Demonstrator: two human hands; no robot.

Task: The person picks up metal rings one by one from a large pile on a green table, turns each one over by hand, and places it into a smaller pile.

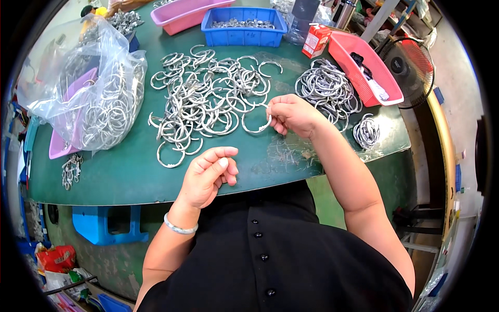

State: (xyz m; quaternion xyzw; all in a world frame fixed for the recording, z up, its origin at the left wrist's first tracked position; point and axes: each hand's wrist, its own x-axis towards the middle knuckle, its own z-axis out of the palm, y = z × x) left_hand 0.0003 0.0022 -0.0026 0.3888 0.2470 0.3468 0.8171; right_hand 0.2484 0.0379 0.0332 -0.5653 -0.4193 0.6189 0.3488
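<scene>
My right hand pinches a silver-grey open metal ring between thumb and fingertips, at the right edge of a loose pile of similar rings. The ring hangs to the left of the fingers, over the green table. My left hand is held above the table's near edge, below the pile. Its fingers are curled, with the thumb laid against them, and nothing shows in it. A pale bangle is on my left wrist.
Right of the pile lie a denser heap of rings and a small bundle. A clear plastic bag of rings rests on a pink tray. Farther back are a blue bin, a red carton, a coral tray and a fan.
</scene>
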